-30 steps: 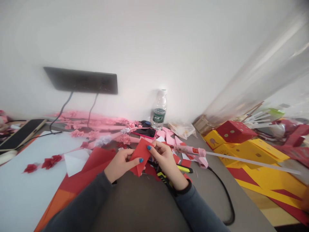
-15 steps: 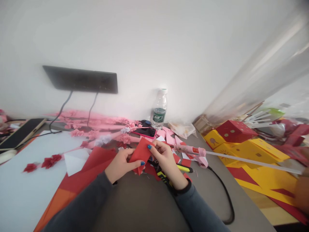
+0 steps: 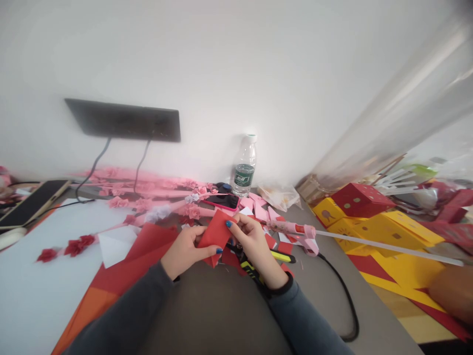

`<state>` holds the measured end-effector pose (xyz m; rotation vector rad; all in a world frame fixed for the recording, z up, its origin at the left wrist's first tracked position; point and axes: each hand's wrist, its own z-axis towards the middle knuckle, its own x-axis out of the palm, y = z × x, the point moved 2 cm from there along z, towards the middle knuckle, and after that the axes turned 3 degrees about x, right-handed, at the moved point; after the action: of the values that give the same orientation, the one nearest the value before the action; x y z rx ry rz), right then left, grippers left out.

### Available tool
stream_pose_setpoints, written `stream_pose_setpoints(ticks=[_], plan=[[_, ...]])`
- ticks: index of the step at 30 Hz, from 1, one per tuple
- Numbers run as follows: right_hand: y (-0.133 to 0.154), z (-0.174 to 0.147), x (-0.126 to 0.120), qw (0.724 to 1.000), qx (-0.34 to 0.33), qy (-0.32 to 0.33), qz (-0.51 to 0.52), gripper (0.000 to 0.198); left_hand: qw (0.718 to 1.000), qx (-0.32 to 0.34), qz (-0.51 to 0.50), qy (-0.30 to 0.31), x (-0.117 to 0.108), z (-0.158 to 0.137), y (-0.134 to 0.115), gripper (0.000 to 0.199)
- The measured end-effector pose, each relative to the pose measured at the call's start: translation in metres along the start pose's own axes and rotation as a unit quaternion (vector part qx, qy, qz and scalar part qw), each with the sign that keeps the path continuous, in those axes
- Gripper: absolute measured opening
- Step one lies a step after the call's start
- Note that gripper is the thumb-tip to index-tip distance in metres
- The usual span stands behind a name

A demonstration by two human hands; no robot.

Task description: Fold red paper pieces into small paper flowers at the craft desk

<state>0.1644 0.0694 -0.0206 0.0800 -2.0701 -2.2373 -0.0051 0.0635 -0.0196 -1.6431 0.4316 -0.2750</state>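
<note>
A small piece of folded red paper is held between both hands above the grey table. My left hand grips its left and lower side, thumb lying across the front. At its upper right edge, my right hand pinches the paper between thumb and fingers; some fingertips are hidden behind it. Beneath my right hand lies a black and yellow tool, partly covered, so its kind is unclear. A pink hot glue gun with a long clear glue stick rests right of that hand.
A water bottle stands by the wall behind a phone and pink paper scraps. Pink paper-flower branches spread at the back left, near red sheets. Yellow and red paper boxes sit at right, where another person's hand shows.
Both my hands keep the same hold on the red paper, with hardly any motion. The other person's hand at the right edge has come further into view.
</note>
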Motion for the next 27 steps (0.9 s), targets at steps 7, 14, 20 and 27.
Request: stream_pose_setpoints(ticks=[7,14,20,27], plan=[[0.000,-0.001,-0.001,1.000,-0.001,0.004,-0.002,0.043,1.000,0.009,0.017,-0.003,-0.001,0.000,0.000,0.027],[-0.004,-0.003,0.008,0.999,-0.029,-0.013,-0.012,0.040,0.999,-0.017,-0.029,0.022,0.017,-0.002,0.005,0.025],[-0.002,-0.007,0.009,0.991,-0.069,-0.088,-0.076,0.029,0.996,-0.036,-0.072,0.029,0.037,-0.006,0.013,0.025],[0.003,-0.011,0.012,0.979,-0.085,-0.135,-0.129,0.022,0.998,0.003,-0.060,0.019,0.057,-0.011,0.015,0.025]])
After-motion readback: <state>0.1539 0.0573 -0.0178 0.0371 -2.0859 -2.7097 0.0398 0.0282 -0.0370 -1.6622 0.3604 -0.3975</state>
